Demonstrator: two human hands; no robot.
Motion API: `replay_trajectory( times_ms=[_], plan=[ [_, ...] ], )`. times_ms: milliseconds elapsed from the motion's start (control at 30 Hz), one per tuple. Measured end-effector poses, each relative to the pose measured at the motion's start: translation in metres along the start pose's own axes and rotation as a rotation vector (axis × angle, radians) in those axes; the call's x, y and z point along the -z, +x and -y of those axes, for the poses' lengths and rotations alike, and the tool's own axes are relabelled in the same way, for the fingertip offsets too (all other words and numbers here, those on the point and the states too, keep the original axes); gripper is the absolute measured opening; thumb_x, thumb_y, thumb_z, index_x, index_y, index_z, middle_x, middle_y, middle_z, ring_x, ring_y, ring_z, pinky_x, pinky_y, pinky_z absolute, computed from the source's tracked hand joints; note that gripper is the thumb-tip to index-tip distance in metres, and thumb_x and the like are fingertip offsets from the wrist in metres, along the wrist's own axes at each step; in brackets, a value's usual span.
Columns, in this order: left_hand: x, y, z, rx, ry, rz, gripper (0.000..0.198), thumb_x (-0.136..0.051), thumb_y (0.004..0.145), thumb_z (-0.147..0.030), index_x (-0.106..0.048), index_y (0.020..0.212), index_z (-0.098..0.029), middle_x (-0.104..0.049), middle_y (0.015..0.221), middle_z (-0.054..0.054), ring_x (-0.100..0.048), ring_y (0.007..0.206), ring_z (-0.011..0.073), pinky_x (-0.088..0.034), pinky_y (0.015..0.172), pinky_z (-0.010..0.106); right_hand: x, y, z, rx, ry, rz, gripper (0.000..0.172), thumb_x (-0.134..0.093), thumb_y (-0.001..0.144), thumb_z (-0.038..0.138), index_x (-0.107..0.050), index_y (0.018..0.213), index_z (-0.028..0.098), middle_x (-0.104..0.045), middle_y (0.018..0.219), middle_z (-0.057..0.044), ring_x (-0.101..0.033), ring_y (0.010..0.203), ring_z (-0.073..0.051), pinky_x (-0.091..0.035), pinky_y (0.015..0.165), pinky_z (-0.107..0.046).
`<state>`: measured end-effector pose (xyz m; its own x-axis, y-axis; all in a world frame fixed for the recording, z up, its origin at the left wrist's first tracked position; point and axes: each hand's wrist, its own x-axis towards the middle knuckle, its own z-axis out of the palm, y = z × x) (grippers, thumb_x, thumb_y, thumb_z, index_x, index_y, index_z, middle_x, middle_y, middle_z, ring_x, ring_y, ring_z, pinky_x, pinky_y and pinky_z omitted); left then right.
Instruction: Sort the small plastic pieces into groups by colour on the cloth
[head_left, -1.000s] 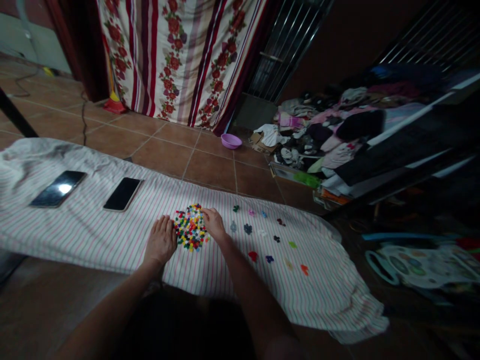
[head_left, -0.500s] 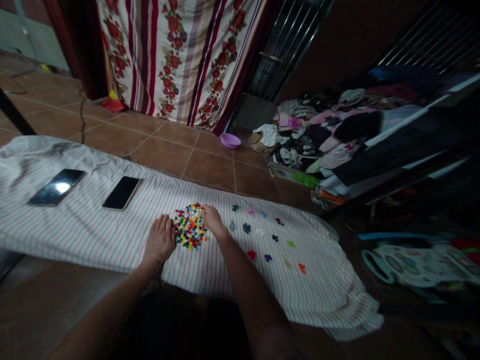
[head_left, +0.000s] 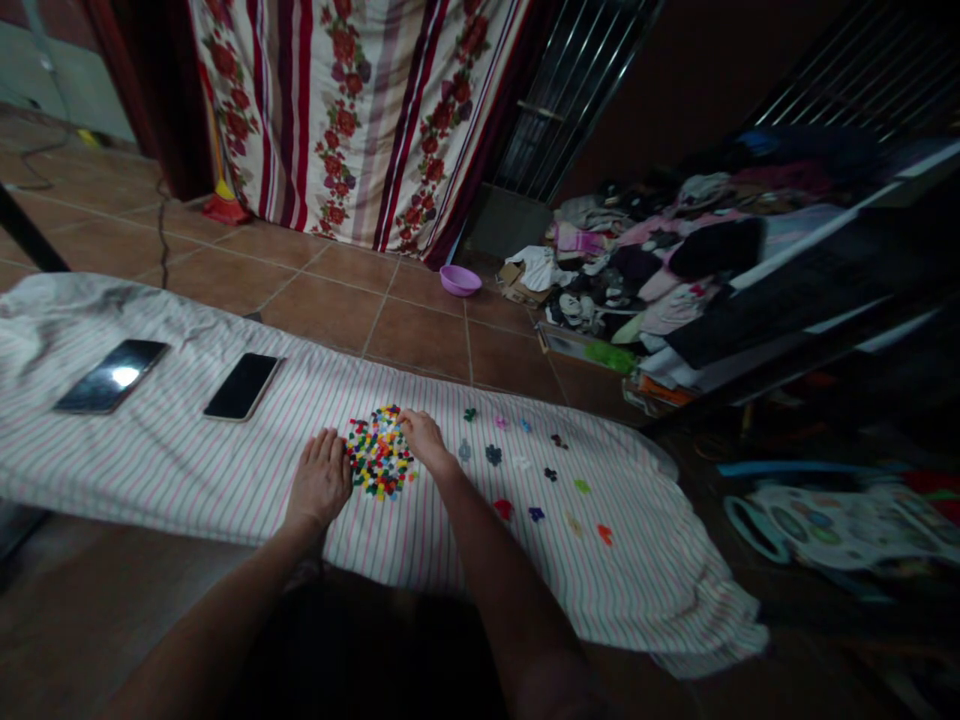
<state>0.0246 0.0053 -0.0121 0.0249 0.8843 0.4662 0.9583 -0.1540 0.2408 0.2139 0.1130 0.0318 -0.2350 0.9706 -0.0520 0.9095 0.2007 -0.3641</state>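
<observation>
While the left hand [head_left: 321, 475] lies flat at the coloured pieces' [head_left: 380, 462] nine o'clock, the right hand [head_left: 424, 438] curls at two — any hold I can't tell; light pinches suit.

A dark-screened phone [head_left: 244, 387] lies on striped cloth [head_left: 172, 470], right of a glossy device [head_left: 105, 382] reflecting bright light. Beyond, on brown floor tiles [head_left: 337, 310], a purple basin [head_left: 460, 282] sits near a floral curtain [head_left: 367, 120]; farther right, clothes [head_left: 679, 300] lie heaped.
</observation>
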Motion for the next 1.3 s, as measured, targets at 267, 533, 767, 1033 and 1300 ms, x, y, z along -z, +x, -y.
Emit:
replay_trajectory(
  times_ms=[267, 533, 767, 1033, 1300],
  plan=[
    [-0.001, 0.0, 0.0, -0.004, 0.024, 0.001, 0.042, -0.031, 0.092, -0.027, -0.054, 0.119, -0.005, -0.056, 0.131, 0.023, -0.046, 0.129, 0.0319, -0.035, 0.107, 0.049, 0.0, -0.011, 0.009, -0.03, 0.013, -0.023, 0.028, -0.038, 0.096, 0.024, -0.062, 0.109, 0.028, -0.061, 0.101, -0.003, -0.056, 0.093, -0.016, -0.036, 0.079, -0.024],
    [-0.001, 0.0, 0.001, -0.012, 0.018, -0.007, 0.042, -0.03, 0.092, -0.027, -0.054, 0.118, -0.004, -0.056, 0.129, 0.024, -0.046, 0.129, 0.0328, -0.035, 0.106, 0.05, -0.01, -0.013, 0.007, 0.078, 0.182, -0.096, 0.026, -0.04, 0.093, 0.019, -0.062, 0.106, 0.025, -0.066, 0.099, -0.001, -0.057, 0.094, -0.014, -0.039, 0.082, -0.023],
    [-0.001, -0.001, 0.002, -0.028, 0.007, -0.017, 0.042, -0.03, 0.091, -0.027, -0.053, 0.118, -0.004, -0.056, 0.128, 0.025, -0.046, 0.128, 0.0334, -0.035, 0.106, 0.051, -0.017, -0.016, 0.009, 0.141, 0.226, -0.173, 0.025, -0.042, 0.09, 0.014, -0.063, 0.1, 0.023, -0.066, 0.1, -0.003, -0.058, 0.098, -0.015, -0.042, 0.089, -0.025],
    [0.001, 0.0, 0.001, -0.033, 0.011, -0.024, 0.042, -0.031, 0.092, -0.027, -0.054, 0.118, -0.004, -0.057, 0.127, 0.024, -0.048, 0.127, 0.0335, -0.036, 0.106, 0.05, -0.022, -0.022, 0.006, 0.092, 0.333, -0.259, 0.023, -0.043, 0.088, 0.016, -0.062, 0.098, 0.024, -0.067, 0.1, -0.001, -0.061, 0.094, -0.014, -0.046, 0.087, -0.025],
    [0.001, 0.0, 0.001, -0.027, -0.018, -0.011, 0.042, -0.031, 0.092, -0.027, -0.055, 0.116, -0.003, -0.056, 0.128, 0.026, -0.046, 0.129, 0.0343, -0.035, 0.106, 0.052, -0.019, -0.028, -0.009, 0.051, 0.309, -0.293, 0.025, -0.048, 0.084, 0.014, -0.065, 0.101, 0.023, -0.067, 0.099, -0.002, -0.062, 0.088, -0.014, -0.047, 0.084, -0.024]
  ],
)
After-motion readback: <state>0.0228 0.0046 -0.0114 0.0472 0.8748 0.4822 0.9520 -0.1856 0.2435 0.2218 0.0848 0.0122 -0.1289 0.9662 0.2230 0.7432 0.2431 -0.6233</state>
